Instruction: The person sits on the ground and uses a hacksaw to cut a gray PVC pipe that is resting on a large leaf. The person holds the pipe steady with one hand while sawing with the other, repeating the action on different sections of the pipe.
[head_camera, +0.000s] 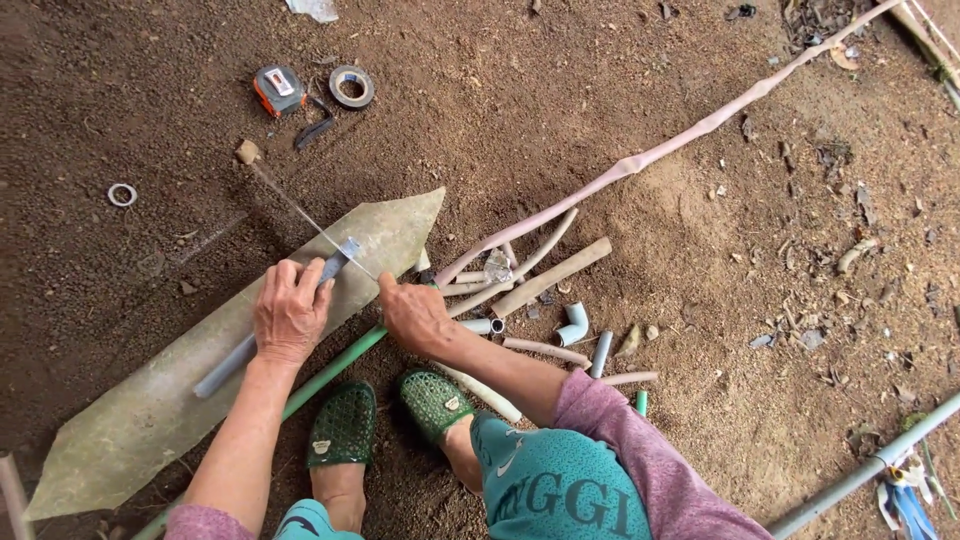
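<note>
Grey plastic pipe (235, 360), hacksaw blade (300, 212) on fibre-cement slab (120, 420)
Left hand (290, 315) pressed closed over pipe; right hand (415, 315) pinching blade end just beside. Risk: pipe rolling under stroke, blade skidding toward left fingers.

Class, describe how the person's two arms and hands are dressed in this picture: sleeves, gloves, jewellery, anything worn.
Both hands, left hand and right hand, are bare: no gloves, and no rings or watch that can be made out. The forearms are uncovered. Mauve-pink sleeves are pushed up to about the elbows, the left one showing only at the bottom edge.
</note>
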